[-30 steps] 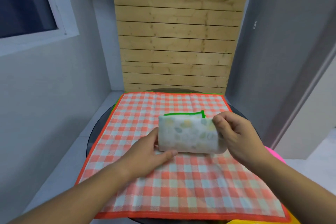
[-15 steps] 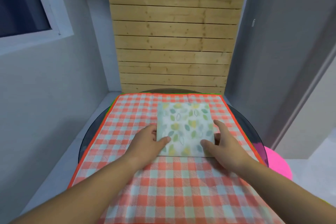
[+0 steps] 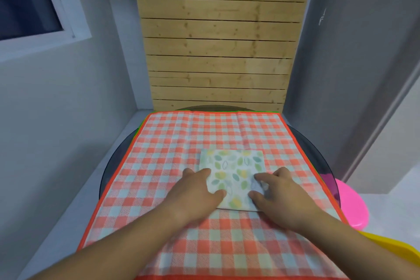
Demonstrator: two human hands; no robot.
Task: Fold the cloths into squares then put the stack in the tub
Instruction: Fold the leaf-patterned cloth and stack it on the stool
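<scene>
As it lies flat, folded cloth [image 3: 235, 165] under left hand [image 3: 193, 191], right hand [image 3: 281, 193]

On my feed the folded cloth [image 3: 231, 175] lies on the spread cloth [image 3: 172, 143], a little right of its middle; the spread cloth covers the tabletop [image 3: 109, 170]. The left hand [image 3: 193, 191] rests on the folded cloth's left edge and the right hand [image 3: 279, 195] on its near right corner. A plank wall [image 3: 218, 41] stands behind the tabletop, and the tub [image 3: 350, 207] sits lower, to its right.
</scene>
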